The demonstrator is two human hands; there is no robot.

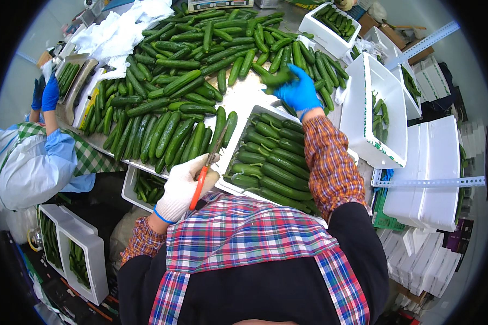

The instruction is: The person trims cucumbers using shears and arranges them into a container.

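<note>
My left hand (181,191), in a white knit glove, grips scissors (199,188) with orange handles, blades pointing up and away from me. My right hand (300,90) wears a blue glove and holds a motion-blurred cucumber (277,78) above the table, near the pile's right side. Close in front of me stands a white foam box (233,153). Rows of cucumbers (282,166) lie in it, several with pale stem ends, and my right forearm covers part of its right side. A large pile of loose cucumbers (179,85) spreads over the table, with a neater row along its near edge.
At right, a tilted foam box (382,89) contains a few thin green vegetables. Another foam box (337,30) of cucumbers stands beyond. White cloth (118,32) lies at back left, and a scale (219,5) at the back. A co-worker (44,154) with gloved hands works at left.
</note>
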